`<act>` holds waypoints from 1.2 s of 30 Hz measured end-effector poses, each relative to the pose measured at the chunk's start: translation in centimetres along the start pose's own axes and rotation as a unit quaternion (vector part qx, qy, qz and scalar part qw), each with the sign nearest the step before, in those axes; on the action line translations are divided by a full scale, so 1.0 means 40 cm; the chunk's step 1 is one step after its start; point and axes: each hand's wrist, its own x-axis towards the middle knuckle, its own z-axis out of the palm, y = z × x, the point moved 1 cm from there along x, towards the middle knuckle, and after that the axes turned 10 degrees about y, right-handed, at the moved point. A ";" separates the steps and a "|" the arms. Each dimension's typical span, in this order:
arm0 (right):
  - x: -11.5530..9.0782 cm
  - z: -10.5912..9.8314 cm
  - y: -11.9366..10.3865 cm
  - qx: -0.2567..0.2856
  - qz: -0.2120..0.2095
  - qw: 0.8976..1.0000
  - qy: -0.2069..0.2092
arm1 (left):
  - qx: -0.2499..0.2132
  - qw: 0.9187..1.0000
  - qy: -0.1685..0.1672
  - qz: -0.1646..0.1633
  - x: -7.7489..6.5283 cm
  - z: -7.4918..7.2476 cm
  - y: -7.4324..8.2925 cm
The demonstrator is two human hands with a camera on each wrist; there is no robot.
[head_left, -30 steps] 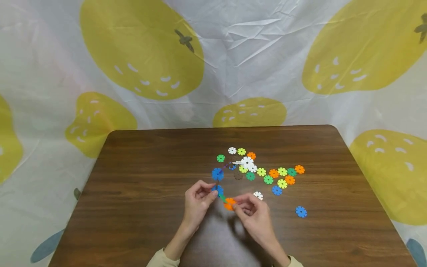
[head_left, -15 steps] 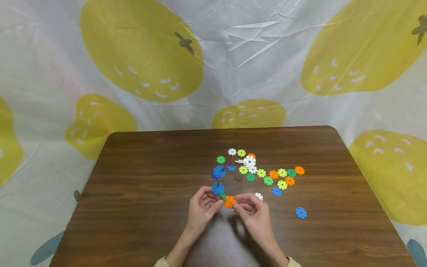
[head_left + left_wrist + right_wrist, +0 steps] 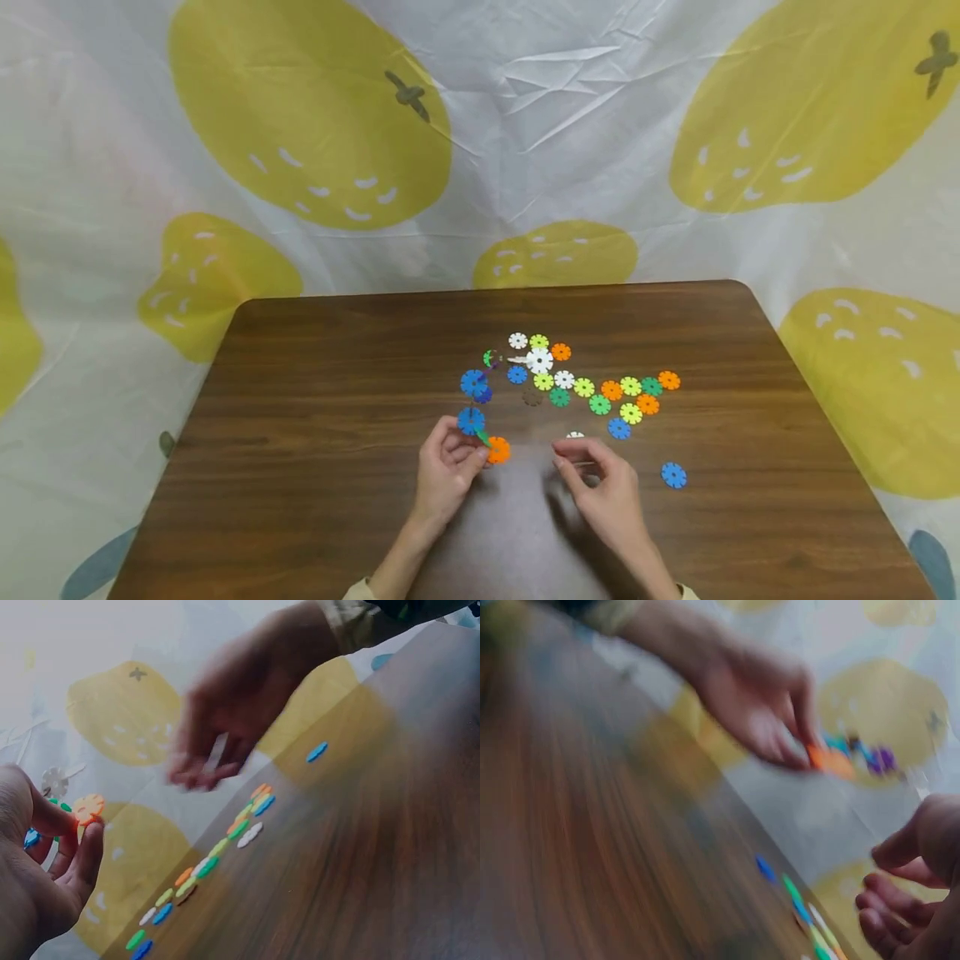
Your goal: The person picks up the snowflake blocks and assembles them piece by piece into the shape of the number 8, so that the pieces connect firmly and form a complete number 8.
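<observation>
My left hand (image 3: 444, 467) pinches an orange notched snowflake disc (image 3: 499, 451) between thumb and fingers. This disc ends a linked chain held up over the table: a green disc (image 3: 482, 437) seen nearly edge-on, a blue disc (image 3: 472, 421), another blue disc (image 3: 473, 383), purple pieces, and a white disc (image 3: 539, 360) at the far end. In the left wrist view the orange disc (image 3: 89, 808) shows at the fingertips. My right hand (image 3: 606, 487) hovers to the right, apart from the chain. Its fingers are loosely bent, and the right wrist view shows nothing between them.
Loose notched discs in several colours lie on the brown table (image 3: 322, 400), mostly beyond the right hand. A single blue disc (image 3: 673, 476) lies apart at the right. One white disc (image 3: 575, 435) is partly hidden behind the right hand. A fruit-patterned cloth (image 3: 360, 258) hangs behind.
My left hand shifted its grip from the blue disc to the orange disc. My right hand let go of the orange disc and moved right. The chain swung slightly left.
</observation>
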 end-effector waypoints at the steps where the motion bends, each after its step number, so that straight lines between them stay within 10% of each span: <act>1: 0.003 -0.019 0.013 -0.040 -0.006 0.999 0.011 | -0.001 1.000 -0.002 -0.003 0.001 -0.003 0.001; 8: 0.023 -0.171 0.087 -0.272 0.038 0.961 0.020 | -0.010 0.999 -0.020 -0.023 0.009 -0.013 0.000; 15: 0.027 -0.250 0.142 -0.345 0.150 0.926 -0.032 | -0.011 0.999 -0.026 -0.030 0.011 -0.015 -0.005; 30: 0.054 -0.260 0.158 -0.344 0.112 0.932 -0.040 | -0.026 0.998 -0.010 -0.063 0.018 -0.017 -0.006; 36: 0.058 -0.236 0.144 -0.312 0.044 0.949 -0.001 | -0.033 0.997 0.000 -0.071 0.017 -0.013 -0.007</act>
